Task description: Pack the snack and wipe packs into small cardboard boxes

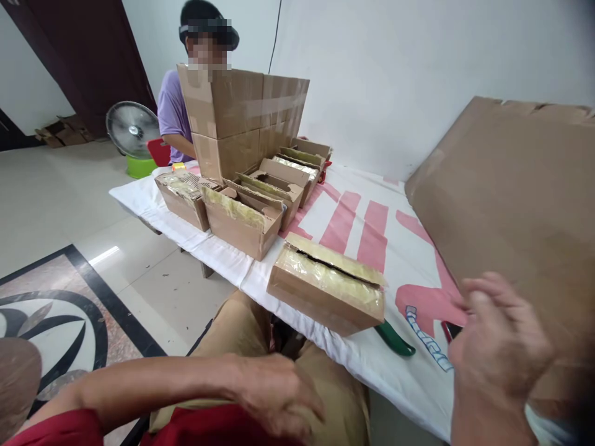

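My left hand (279, 393) rests low over my lap, back of the hand up, fingers curled under and hidden. My right hand (499, 337) is raised at the table's near edge beside a big flat cardboard sheet (511, 192), fingers bent toward it; whether it grips anything is unclear. A taped cardboard box (328, 285) with a slit along its top lies on the white and red cloth (362, 223) between my hands. A green handle (394, 339) sticks out from under that box.
Several opened small boxes (242, 214) stand in a row farther along the table, behind them a tall open carton (242, 118). A person in a purple shirt (173, 114) sits at the far end. A fan (131, 129) stands on the floor at left.
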Demonstrator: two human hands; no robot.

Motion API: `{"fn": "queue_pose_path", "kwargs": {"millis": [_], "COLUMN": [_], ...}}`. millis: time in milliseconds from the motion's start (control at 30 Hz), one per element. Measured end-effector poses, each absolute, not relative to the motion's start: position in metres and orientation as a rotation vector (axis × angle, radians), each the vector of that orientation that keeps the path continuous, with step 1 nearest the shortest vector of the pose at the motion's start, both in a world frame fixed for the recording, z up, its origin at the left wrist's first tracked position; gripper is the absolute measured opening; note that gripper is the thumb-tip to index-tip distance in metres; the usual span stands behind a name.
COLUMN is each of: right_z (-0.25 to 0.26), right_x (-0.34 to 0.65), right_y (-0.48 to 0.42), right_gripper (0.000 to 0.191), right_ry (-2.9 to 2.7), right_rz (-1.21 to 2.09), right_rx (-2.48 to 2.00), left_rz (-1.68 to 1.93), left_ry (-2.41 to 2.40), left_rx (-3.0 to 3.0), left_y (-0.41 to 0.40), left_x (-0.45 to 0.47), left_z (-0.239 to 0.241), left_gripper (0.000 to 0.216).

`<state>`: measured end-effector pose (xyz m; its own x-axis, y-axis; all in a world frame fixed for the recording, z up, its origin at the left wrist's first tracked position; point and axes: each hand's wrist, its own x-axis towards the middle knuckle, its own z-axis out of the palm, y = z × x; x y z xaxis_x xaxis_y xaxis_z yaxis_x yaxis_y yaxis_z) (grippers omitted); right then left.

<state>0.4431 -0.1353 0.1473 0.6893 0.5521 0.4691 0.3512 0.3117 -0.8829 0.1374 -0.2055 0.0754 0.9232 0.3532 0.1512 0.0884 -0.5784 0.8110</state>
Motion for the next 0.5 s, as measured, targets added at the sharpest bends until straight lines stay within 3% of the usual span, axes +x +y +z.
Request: {"fn": "queue_pose_path", "kwargs": {"millis": [200, 400, 500], "right_z": [0.07, 0.035, 0.023], "right_x": [0.42, 0.395, 0.384], "right_y": [-0.173, -0.193, -0.187], "right_gripper": [0.037, 0.067, 0.08], "right_ry": [-0.802, -1.058, -1.146], "right_rz": [0.429, 0.649, 0.693], "right_rx": [-1.399, -1.457, -1.426], "left_rz": [1.161, 1.477, 1.516], "left_ry": [1.3, 1.749, 1.778], "left_rx": [1.507, 1.226, 1.278], "left_y": [-0.143, -0.082, -0.058], "left_x": [0.032, -0.002, 0.007], "left_z": [0.086, 0.047, 0.027], "left_gripper": [0.027, 0.1, 0.118]}}
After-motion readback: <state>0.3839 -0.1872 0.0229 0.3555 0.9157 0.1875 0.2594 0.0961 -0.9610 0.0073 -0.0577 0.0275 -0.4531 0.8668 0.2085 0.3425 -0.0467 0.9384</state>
